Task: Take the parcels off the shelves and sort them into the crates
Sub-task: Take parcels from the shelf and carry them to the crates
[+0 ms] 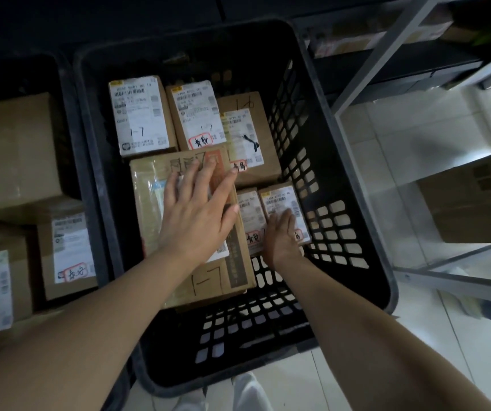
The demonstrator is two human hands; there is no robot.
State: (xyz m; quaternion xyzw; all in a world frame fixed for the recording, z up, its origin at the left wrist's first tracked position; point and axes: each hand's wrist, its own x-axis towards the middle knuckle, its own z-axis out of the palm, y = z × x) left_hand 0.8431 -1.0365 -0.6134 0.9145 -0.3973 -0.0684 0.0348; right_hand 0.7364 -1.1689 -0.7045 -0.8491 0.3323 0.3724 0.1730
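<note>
The black lattice crate (pixel 339 185) sat on the floor just beside the metal shelving (pixel 366 84), probably so parcels could drop straight in, with a second crate (pixel 72 120) of labelled boxes touching its left side. Inside, the large flat parcel (pixel 149 203) lay on the crate floor, marked "1-7" by hand; the left hand (pixel 197 215) lay flat on it with fingers spread, gripping nothing, apparently pushing it snug against the back row. There, the back-left parcel (pixel 142 114) also read "1-7" and the brown box (pixel 250 134) bore "16"; the printed labels and red-ringed stamps were too blurred to read. The right hand (pixel 283 235) rested, fingers extended, on the small parcel (pixel 283 200) beside the right wall, seemingly seating it.
</note>
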